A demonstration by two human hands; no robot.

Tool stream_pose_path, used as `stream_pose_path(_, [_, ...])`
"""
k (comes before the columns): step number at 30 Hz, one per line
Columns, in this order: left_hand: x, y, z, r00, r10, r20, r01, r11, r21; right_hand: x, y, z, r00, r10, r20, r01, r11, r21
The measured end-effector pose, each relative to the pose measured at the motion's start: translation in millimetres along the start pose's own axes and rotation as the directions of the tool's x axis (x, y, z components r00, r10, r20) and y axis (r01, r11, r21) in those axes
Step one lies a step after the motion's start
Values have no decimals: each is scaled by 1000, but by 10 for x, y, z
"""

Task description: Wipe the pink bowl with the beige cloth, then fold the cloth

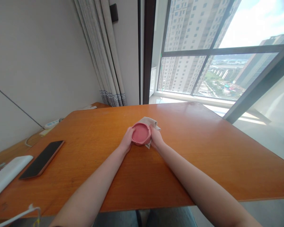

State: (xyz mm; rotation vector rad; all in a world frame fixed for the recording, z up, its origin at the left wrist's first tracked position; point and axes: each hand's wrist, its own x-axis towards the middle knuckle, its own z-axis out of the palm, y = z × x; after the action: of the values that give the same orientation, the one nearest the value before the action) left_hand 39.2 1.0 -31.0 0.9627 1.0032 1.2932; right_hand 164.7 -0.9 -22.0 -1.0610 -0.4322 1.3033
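A round pink bowl [141, 133] is held up over the middle of the wooden table, its inside facing me. My left hand [127, 139] grips the bowl's left rim, with the thumb on the edge. At its right side, my right hand [156, 137] is closed around a light beige cloth [148, 121] and presses it to the bowl. Part of the cloth sticks up behind the bowl, and a corner hangs below it. The fingers of both hands are mostly hidden behind the bowl and cloth.
On the table's [97, 126] left side lie a dark phone [42, 160] and a white flat device [10, 175]. A white cable [19, 217] crosses the near left corner. Behind the table hang grey curtains [104, 56]; a large window [203, 50] is at right.
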Motion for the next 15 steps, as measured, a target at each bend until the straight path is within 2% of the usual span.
stream_pose_path(7, [48, -51, -43, 969, 152, -193, -173, 980, -101, -63, 29, 60, 992, 2, 124, -8, 999, 43])
stream_pose_path(10, [89, -27, -80, 944, 184, -274, -234, 959, -161, -20, 35, 32, 981, 59, 185, -59, 998, -9])
stream_pose_path(13, [124, -12, -113, 906, 219, -361, -298, 937, -180, 22, -4, -38, 972, 59, 227, -50, 998, -46])
stream_pose_path(15, [136, -11, -138, 879, 256, -402, -328, 937, -119, 38, -58, -116, 936, 170, 308, -121, 978, -171])
